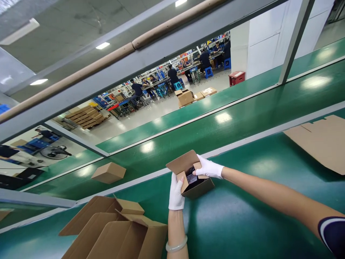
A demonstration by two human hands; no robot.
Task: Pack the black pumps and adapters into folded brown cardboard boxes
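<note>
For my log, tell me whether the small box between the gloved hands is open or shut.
Open. The small box has its large flap raised, and dark contents show between the left hand and right hand.

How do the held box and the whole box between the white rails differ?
The held box is open, lid raised; the far box looks closed. Left hand and right hand are on the held box; neither touches the far box. Both are brown cardboard.
</note>
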